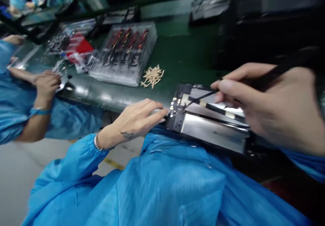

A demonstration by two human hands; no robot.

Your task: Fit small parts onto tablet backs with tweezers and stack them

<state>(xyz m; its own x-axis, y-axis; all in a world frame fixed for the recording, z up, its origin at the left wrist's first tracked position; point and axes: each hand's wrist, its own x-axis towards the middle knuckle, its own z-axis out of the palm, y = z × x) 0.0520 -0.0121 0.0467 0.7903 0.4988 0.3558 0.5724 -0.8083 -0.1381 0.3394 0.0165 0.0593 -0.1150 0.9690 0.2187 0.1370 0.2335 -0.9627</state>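
An opened tablet (214,131) lies in front of me, with silver battery-like panels, a dark flex strip and a black board area at its left end. My left hand (137,117) is at the tablet's left edge, fingers bent together against it; the thumb is mostly hidden. My right hand (274,100) is closed around black tweezers (203,98), held like a pen. Their thin tip reaches down to the left part of the tablet, near the strip's end. Whether the tip touches is too blurred to tell.
A clear plastic tray (119,73) holds several red-and-black parts. Beside it is a pile of small cream strips (153,76). A red-printed plastic bag (80,48) lies farther left. A co-worker's hand (48,82) is at the left. Dark trays (210,9) stand on the shelf behind.
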